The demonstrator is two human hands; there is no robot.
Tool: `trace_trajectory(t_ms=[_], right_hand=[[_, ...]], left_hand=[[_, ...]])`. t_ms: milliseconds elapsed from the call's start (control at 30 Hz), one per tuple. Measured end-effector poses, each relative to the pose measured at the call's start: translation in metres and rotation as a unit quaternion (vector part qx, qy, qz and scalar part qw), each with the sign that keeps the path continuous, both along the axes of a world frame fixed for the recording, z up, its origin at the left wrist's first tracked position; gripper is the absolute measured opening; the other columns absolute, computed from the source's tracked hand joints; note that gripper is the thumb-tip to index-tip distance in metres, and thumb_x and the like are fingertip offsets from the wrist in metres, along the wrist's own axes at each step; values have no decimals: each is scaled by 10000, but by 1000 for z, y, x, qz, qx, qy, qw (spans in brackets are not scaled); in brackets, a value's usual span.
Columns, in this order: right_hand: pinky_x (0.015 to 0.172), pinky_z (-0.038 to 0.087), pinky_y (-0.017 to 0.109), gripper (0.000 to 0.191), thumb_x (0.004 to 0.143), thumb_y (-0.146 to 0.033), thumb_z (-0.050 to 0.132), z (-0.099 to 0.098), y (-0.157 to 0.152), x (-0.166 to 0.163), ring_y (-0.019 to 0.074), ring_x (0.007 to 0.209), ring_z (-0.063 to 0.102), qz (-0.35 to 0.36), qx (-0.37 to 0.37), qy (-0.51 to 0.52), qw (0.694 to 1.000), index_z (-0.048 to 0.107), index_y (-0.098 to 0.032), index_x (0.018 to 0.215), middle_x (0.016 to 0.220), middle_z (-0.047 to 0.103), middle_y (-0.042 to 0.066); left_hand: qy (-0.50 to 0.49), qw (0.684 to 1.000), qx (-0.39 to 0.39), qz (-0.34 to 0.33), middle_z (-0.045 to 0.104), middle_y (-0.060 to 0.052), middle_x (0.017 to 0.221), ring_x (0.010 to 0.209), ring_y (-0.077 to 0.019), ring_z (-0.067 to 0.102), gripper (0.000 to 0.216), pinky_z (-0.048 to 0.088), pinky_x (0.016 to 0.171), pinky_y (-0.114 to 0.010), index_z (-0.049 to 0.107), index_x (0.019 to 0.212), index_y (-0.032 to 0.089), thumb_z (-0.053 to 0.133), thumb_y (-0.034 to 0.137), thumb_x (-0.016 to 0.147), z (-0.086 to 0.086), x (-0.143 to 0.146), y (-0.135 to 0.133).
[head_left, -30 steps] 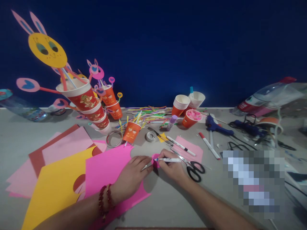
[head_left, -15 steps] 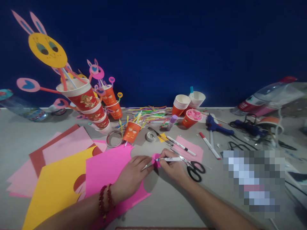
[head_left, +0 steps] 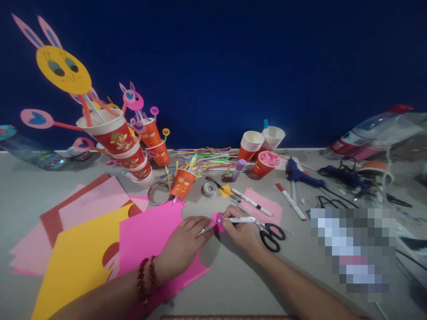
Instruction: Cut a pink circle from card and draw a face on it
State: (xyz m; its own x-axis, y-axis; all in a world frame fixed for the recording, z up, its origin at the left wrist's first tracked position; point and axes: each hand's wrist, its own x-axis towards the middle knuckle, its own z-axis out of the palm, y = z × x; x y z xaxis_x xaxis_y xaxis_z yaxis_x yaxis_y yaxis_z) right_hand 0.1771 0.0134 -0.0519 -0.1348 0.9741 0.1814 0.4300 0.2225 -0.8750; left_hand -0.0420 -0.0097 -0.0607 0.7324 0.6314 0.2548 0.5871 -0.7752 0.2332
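Observation:
My right hand pinches a white marker with a blue tip, tilted low over a small magenta paper circle. The tip meets the circle, which carries a small blue mark. My left hand lies palm down, its fingertips holding the circle's left edge against the table. A slim white thing, perhaps a marker cap, shows between its thumb and finger. Under the left hand is a cut magenta sheet. Black-handled scissors lie just beyond the right hand, partly behind it.
Yellow and pink sheets spread to the left. Stacked cups with paper rabbit figures stand behind them. A straw-filled cup, tape roll, glue stick, and capped marker lie ahead. A blue glue gun with cords sits right.
The marker and my right hand have shifted very slightly over the circle. My left hand stays in place; the whole view has moved a little.

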Motion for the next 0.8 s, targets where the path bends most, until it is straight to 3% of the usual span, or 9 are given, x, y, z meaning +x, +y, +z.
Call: trace_trajectory(t_ms=[800], right_hand=[[569, 367, 266, 157, 812, -238, 533, -4, 3, -1, 154, 590, 482, -11, -3, 13, 1000, 487, -233, 662, 600, 515, -37]], left_hand=[[-1, 1000, -2, -4, 600, -127, 1362, 1254, -276, 528, 497, 480, 1020, -453, 548, 1334, 161, 490, -20, 875, 0, 0, -1]])
